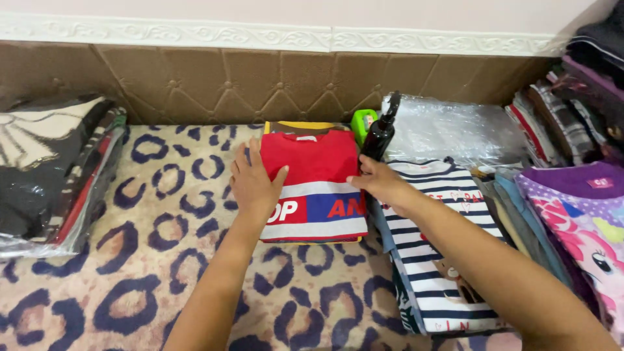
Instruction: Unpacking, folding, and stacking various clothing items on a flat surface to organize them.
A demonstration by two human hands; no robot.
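A folded red shirt (311, 166) with a white and blue band across its lower part lies on a leopard-print blanket (162, 260), stacked on other folded clothes. My left hand (252, 182) rests flat on the shirt's left edge, fingers spread. My right hand (377, 182) touches the shirt's right edge, fingers curled, holding nothing that I can see. Just behind that hand stands a dark spray bottle (379, 133).
A white shirt with dark stripes (432, 260) lies under my right forearm. Bagged dark clothes (45, 169) sit at the left. Clear plastic bags (455, 127), a green object (363, 121) and several clothing piles (572, 130) fill the right. A brown padded wall (260, 78) runs behind.
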